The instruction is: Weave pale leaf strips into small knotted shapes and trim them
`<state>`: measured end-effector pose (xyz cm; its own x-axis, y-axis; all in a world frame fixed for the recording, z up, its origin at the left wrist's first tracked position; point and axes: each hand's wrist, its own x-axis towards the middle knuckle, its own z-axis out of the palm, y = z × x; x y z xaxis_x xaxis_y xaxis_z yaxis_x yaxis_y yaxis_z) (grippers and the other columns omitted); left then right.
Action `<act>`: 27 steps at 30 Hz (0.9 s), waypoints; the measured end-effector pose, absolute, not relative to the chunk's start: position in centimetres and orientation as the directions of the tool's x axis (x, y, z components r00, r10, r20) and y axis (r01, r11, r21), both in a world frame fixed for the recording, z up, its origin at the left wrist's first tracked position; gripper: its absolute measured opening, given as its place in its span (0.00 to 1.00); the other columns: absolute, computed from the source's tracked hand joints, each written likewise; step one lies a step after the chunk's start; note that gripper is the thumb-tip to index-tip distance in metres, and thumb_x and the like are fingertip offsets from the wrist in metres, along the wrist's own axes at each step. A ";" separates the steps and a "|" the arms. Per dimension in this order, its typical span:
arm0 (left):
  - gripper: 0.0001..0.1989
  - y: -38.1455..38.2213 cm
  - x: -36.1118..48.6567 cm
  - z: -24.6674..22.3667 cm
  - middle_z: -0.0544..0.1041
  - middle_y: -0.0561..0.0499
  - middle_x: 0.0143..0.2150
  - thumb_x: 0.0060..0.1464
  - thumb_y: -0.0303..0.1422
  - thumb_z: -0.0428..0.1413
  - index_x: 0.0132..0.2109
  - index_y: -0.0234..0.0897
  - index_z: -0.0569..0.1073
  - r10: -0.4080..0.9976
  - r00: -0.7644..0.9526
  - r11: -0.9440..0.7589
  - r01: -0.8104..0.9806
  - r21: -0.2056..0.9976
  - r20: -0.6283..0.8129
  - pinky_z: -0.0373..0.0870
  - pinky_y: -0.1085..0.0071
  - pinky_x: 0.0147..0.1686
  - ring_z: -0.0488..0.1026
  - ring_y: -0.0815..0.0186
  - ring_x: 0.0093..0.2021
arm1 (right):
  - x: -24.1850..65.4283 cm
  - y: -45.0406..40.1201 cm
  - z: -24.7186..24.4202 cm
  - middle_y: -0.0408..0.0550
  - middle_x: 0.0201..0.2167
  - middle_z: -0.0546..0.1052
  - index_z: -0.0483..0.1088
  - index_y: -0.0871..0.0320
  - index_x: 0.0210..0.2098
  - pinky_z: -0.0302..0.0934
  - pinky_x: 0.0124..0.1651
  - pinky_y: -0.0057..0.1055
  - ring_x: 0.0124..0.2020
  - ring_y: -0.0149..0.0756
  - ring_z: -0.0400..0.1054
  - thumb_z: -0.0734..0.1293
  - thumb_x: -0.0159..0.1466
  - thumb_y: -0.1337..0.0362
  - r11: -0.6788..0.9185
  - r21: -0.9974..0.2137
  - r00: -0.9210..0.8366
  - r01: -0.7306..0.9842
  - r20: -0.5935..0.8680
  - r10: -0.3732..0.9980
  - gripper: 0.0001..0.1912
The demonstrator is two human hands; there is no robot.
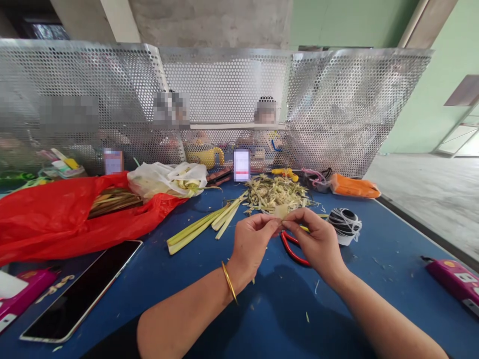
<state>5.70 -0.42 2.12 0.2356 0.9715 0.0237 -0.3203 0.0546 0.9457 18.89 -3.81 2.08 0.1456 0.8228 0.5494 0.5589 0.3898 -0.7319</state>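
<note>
My left hand [250, 245], with a gold bangle at the wrist, and my right hand [317, 238] meet over the blue table. Thumbs and fingers of both pinch a small, pale strip of plant leaf [281, 211]; its lower part is hidden by the fingertips. Just behind the hands lies a heap of green and straw-coloured plant scraps [275, 192]. Several cut yellow-green stalks [198, 230] rest to the left. Beneath my right hand, a tool with red looped handles [294, 249] is partly covered. A spool wound with pale cord [343, 227] stands beside that hand.
A black-screened phone [86, 291] and a red plastic bag [75, 219] lie left, with a white plastic bag [164, 179] behind. An orange packet [354, 186] and yellow tool [286, 173] are at the back. A perforated metal screen [228, 82] closes the far edge; people sit beyond.
</note>
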 end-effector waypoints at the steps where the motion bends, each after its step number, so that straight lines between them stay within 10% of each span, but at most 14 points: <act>1: 0.03 -0.5 5.7 2.1 0.77 0.52 0.24 0.44 0.30 0.61 0.28 0.34 0.78 0.971 0.238 0.049 -0.314 0.948 0.028 0.69 0.75 0.32 0.71 0.70 0.27 | 18.9 -3.8 2.1 0.42 0.26 0.74 0.69 0.57 0.29 0.61 0.34 0.27 0.29 0.32 0.67 0.65 0.60 0.65 0.385 -0.741 0.156 0.551 0.544 0.824 0.04; 27: 0.05 0.1 5.3 2.4 0.74 0.51 0.25 0.38 0.30 0.61 0.27 0.34 0.76 0.937 0.326 0.249 -0.365 0.897 -0.127 0.70 0.70 0.33 0.72 0.68 0.28 | 18.9 -3.6 1.5 0.44 0.30 0.75 0.69 0.55 0.32 0.62 0.39 0.30 0.34 0.35 0.69 0.63 0.63 0.66 0.434 -0.622 0.067 0.652 0.617 0.784 0.04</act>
<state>5.33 0.14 2.43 0.3265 0.9366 -0.1272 -0.3649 0.2490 0.8971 18.94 -3.55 1.54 0.0667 0.7844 0.6167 0.6516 0.4338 -0.6222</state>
